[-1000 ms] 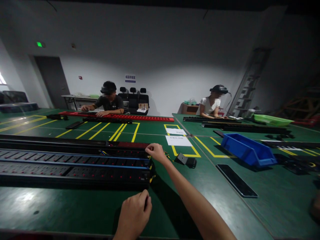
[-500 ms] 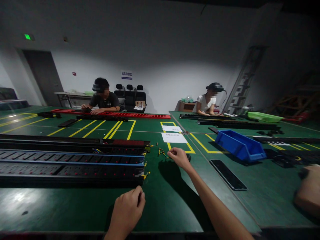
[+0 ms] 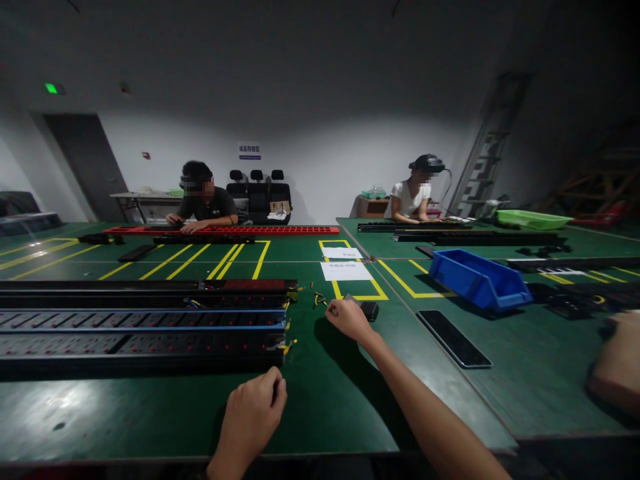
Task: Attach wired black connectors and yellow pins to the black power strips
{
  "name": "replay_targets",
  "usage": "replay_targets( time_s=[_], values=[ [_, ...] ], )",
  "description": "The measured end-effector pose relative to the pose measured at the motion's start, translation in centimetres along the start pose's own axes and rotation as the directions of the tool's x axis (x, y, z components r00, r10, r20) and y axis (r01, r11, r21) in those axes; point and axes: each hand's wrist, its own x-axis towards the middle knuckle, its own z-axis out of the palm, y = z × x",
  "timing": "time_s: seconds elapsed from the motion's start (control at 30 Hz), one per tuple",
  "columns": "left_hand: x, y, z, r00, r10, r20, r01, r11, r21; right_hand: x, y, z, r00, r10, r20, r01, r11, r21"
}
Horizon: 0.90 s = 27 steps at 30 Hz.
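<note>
My left hand [image 3: 254, 412] rests closed on the green table at the near edge, just below the ends of the long black strips; anything inside its curled fingers is hidden. My right hand [image 3: 349, 317] is closed in a pinch over the table, to the right of the strips. Its fingertips touch or hover by a small yellow-green wire piece [image 3: 319, 301]; what they hold is too small to make out. Long black strips with blue edges [image 3: 150, 321] lie at the left, with yellow wire ends [image 3: 289, 346] at their right ends. A black block [image 3: 370, 311] sits behind my right wrist.
A blue bin [image 3: 477, 280] and a black phone [image 3: 454, 339] lie to the right. White paper sheets [image 3: 345, 271] are ahead. Two people work across the table, near a red strip [image 3: 300, 230] and black strips. Another person's blurred hand [image 3: 620, 360] is at the right edge.
My right hand has shifted slightly left and lower over the wire piece, and more of the black block shows. My left hand stays nearly in place. The view has tilted slightly.
</note>
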Motion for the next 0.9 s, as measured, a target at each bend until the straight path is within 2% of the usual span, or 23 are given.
replay_targets(
  time_s=[0.27,0.47,0.57,0.7,0.8,0.9],
  values=[
    [0.1,0.0,0.0,1.000,-0.013,0.011,0.013,1.000,0.003,-0.6,-1.4,0.1,0.993,-0.065,0.094,0.063,0.998,0.019],
    [0.1,0.2,-0.1,1.000,-0.007,0.010,0.007,1.000,-0.005,-0.8,-1.4,0.7,0.994,-0.090,0.060,0.087,0.995,0.055],
    [0.1,0.1,0.0,1.000,-0.008,0.012,0.008,1.000,-0.002,-1.0,-1.9,1.0,0.985,-0.172,0.027,0.164,0.971,0.173],
    [0.1,0.1,0.1,1.000,-0.001,0.011,0.001,1.000,0.000,-1.5,-3.1,1.7,0.944,-0.326,0.050,0.283,0.879,0.383],
    [0.2,0.0,0.1,1.000,-0.006,0.014,0.006,1.000,0.006,-1.9,-4.1,2.5,0.908,-0.410,0.087,0.306,0.791,0.529],
    [0.1,0.1,0.1,1.000,-0.010,0.017,0.010,1.000,0.007,-2.2,-4.7,3.2,0.894,-0.436,0.105,0.293,0.745,0.599]
  ],
)
